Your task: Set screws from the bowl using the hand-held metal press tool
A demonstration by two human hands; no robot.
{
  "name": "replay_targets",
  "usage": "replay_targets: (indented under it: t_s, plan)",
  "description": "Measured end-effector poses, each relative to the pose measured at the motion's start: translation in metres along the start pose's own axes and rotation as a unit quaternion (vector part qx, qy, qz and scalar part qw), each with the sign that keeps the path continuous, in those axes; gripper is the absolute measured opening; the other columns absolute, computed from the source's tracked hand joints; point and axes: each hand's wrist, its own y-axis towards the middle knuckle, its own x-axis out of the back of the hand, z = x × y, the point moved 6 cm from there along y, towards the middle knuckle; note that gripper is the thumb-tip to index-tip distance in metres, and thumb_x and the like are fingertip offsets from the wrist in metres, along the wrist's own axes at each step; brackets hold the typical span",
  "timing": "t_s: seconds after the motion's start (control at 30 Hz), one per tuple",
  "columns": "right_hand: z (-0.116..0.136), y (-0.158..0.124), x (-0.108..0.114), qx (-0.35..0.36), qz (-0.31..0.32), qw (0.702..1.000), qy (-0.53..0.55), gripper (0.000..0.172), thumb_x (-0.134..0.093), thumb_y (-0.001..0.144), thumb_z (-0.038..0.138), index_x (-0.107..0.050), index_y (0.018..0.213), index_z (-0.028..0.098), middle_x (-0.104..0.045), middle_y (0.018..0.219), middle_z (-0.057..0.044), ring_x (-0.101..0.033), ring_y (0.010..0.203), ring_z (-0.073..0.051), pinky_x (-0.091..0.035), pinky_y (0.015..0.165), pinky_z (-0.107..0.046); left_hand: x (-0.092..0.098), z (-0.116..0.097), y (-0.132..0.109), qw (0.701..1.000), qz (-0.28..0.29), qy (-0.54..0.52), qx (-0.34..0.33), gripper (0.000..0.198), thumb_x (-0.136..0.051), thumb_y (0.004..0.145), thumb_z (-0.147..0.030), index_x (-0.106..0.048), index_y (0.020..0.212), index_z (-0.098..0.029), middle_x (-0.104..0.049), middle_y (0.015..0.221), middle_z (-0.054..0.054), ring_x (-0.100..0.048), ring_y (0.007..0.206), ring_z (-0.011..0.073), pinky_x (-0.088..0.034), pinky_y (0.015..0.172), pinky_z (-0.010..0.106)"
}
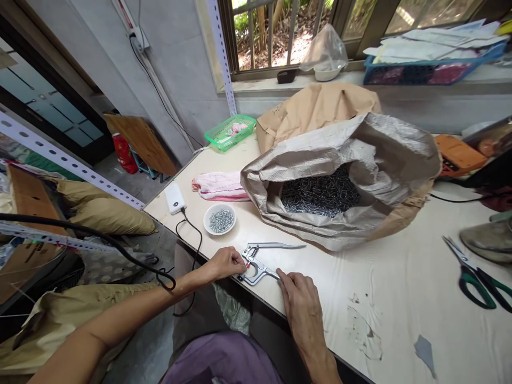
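Observation:
A silver hand press tool (256, 269) with two handles lies on the light wooden table near its front edge. At the tool's head, on its left, my left hand (224, 264) is closed, thumb and fingers pinched together; what they hold is too small to make out. My right hand (302, 304) is closed round the end of the tool's lower handle. Just behind the tool stands a white bowl (221, 219) of small metal pieces. Farther back, an open sack (296, 154) shows a heap of dark metal pieces (320, 193).
A white power bank (174, 198) with a black cable sits at the table's left edge. A striped cloth (222, 185) and a green basket (230, 133) are behind the bowl. Green-handled scissors (476, 282) and a grey scrap (424, 353) lie at the right.

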Motion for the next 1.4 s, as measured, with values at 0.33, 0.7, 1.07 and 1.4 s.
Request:
replay_targets:
  t_s: [0.33, 0.7, 1.07, 1.4]
  plan:
    - [-0.008, 0.024, 0.008, 0.016, 0.047, 0.999, -0.016, 0.033, -0.034, 0.094, 0.026, -0.058, 0.117, 0.023, -0.062, 0.096, -0.008, -0.052, 0.082, -0.017, -0.040, 0.067, -0.029, 0.001, -0.015, -0.020, 0.993, -0.069, 0.084, -0.050, 0.017, -0.056, 0.069, -0.027, -0.067, 0.067, -0.014, -0.063, 0.072, 0.003, -0.054, 0.068, 0.0141, -0.040, 0.063, 0.022]
    - [-0.023, 0.086, -0.023, 0.022, 0.108, 0.989, -0.102, 0.030, -0.035, 0.089, 0.014, -0.064, 0.084, 0.019, -0.058, 0.083, -0.006, -0.046, 0.079, -0.017, -0.034, 0.069, -0.028, 0.001, -0.007, -0.008, 0.994, 0.015, 0.102, 0.027, 0.015, -0.057, 0.067, -0.021, -0.068, 0.067, -0.011, -0.062, 0.064, 0.000, -0.055, 0.062, 0.0132, -0.037, 0.055, 0.021]
    - [-0.022, 0.086, -0.020, 0.016, 0.150, 0.983, -0.107, 0.031, -0.033, 0.087, 0.008, -0.062, 0.092, 0.017, -0.058, 0.091, -0.008, -0.046, 0.084, -0.018, -0.035, 0.073, -0.027, -0.047, -0.036, -0.074, 0.843, -0.217, 0.262, -0.416, 0.014, -0.045, 0.086, -0.009, -0.058, 0.091, -0.014, -0.066, 0.096, 0.011, -0.059, 0.094, 0.0191, -0.052, 0.086, 0.035]
    - [-0.024, 0.102, -0.019, 0.050, 0.146, 0.983, -0.104, 0.028, -0.036, 0.088, 0.016, -0.062, 0.097, 0.020, -0.062, 0.101, -0.006, -0.054, 0.088, -0.017, -0.043, 0.074, -0.027, -0.039, -0.034, -0.069, 0.887, -0.206, 0.166, -0.377, 0.014, -0.048, 0.085, -0.011, -0.060, 0.092, -0.016, -0.068, 0.090, 0.009, -0.061, 0.090, 0.0186, -0.052, 0.081, 0.033]
